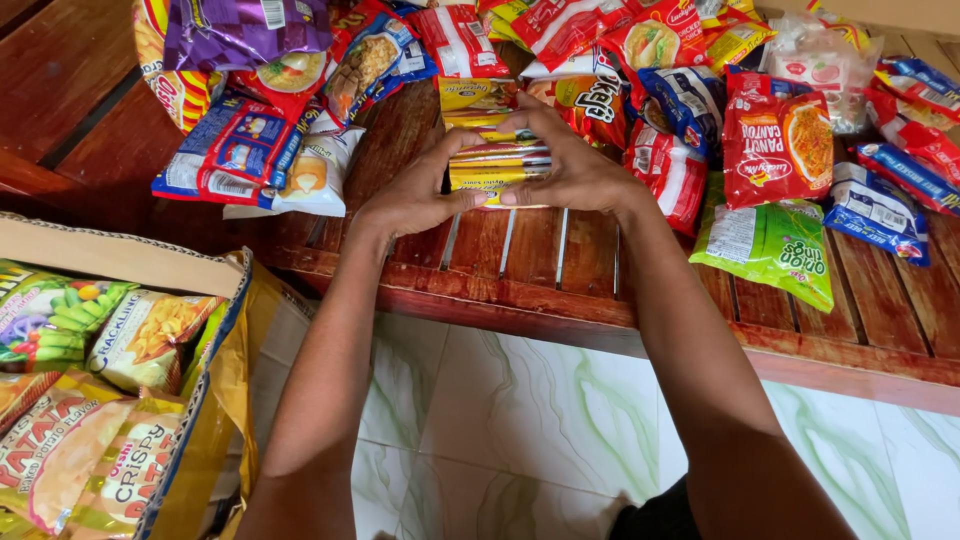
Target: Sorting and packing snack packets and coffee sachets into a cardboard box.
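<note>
**A:** Largest first?

**B:** Slatted wooden table (560, 270), dark red, standing over pale tiled floor (520, 420). Loaded along the far edge and out to the right end; bare only along the near edge.

**A:** Next down?

**B:** Cardboard box (120, 255), below the table's left end, flap open. Packed with large crisp bags (95, 450) lying flat, likely so as to fill the space without crushing.

**A:** On the table itself?

**B:** Loose heap of snack and noodle packets (300, 110), overlapping, tipped at all angles, apparently dumped rather than arranged. Green packet (770, 245) flat near the right end, close to the near edge. Red noodle packet (775, 150) just behind, overlapping it.

**A:** In hand?

**B:** Stack of yellow packets (495, 160), mid-table, at the front of the heap, resting on the slats. Edges roughly flush, unlike everything around.

**A:** Grip?

**B:** Left hand (415, 195) cupped against the stack's left side, thumb over the top, fingers curled. Right hand (575, 170) mirrored on the right side, fingertips laid across the top. Both pressed inward, clamping the stack between them. Judged as squeezing from both sides to keep slippery packets squared and together.

**A:** Anything unclear?

**B:** Number of packets in the stack, undeterminable. Underside contact hidden by the hands.
</note>
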